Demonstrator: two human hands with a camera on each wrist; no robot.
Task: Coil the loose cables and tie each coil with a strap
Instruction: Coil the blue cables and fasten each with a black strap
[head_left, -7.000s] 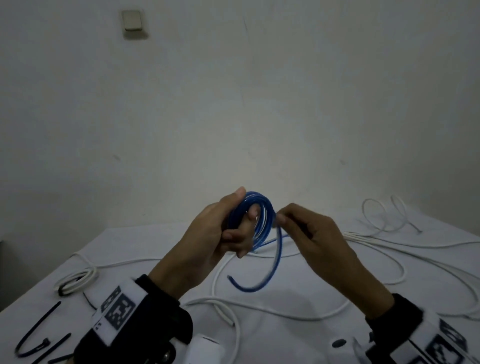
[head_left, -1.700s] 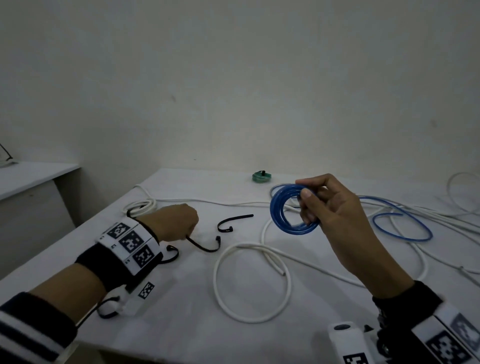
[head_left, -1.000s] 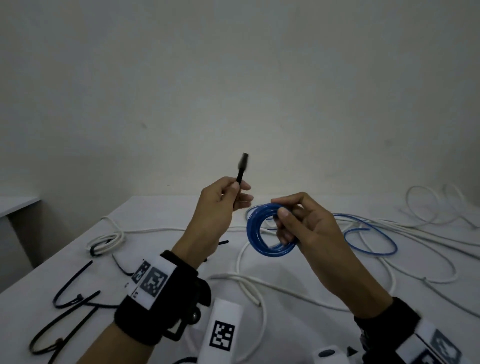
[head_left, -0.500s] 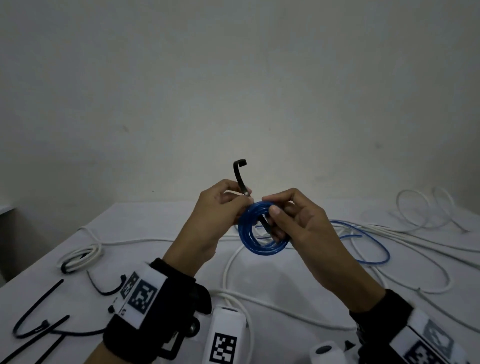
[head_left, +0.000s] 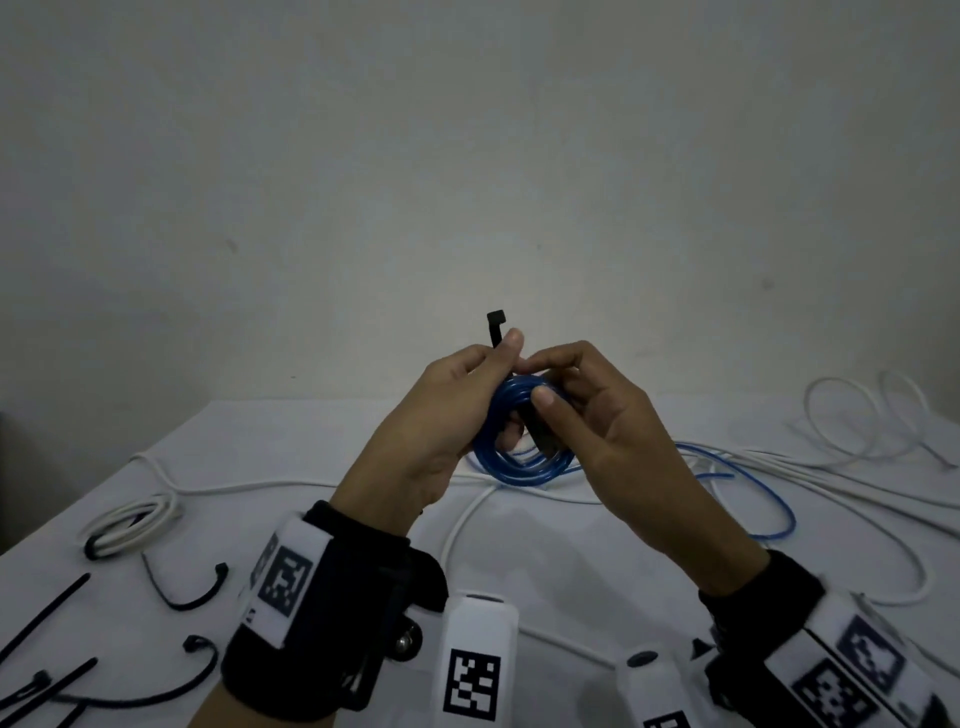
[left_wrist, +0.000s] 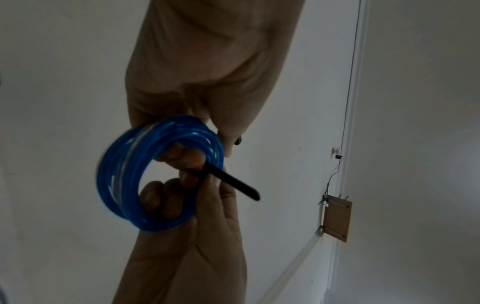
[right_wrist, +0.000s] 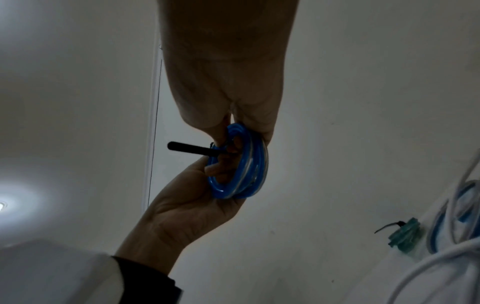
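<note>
The blue cable coil (head_left: 524, 457) is held up above the table between both hands. My left hand (head_left: 447, 415) pinches the upper part of a black strap (head_left: 495, 327), whose head sticks up past the thumb. The strap's lower end runs through the coil's middle. My right hand (head_left: 587, 415) grips the coil from the right, thumb pressed on the strap. In the left wrist view the coil (left_wrist: 155, 174) hangs between the hands, with the strap (left_wrist: 233, 184) poking out through it. In the right wrist view the coil (right_wrist: 241, 164) and strap (right_wrist: 189, 148) show again.
Loose white cables (head_left: 831, 499) and a trailing blue cable (head_left: 758, 488) cover the white table (head_left: 311, 452). A tied white coil (head_left: 130, 525) and several spare black straps (head_left: 187, 592) lie at the left. A small tied green coil (right_wrist: 405, 236) sits at the back.
My left hand took a black strap off the table and brought it to the coil held in my right hand. The strap now runs through the coil, and both hands have closed together on it.
</note>
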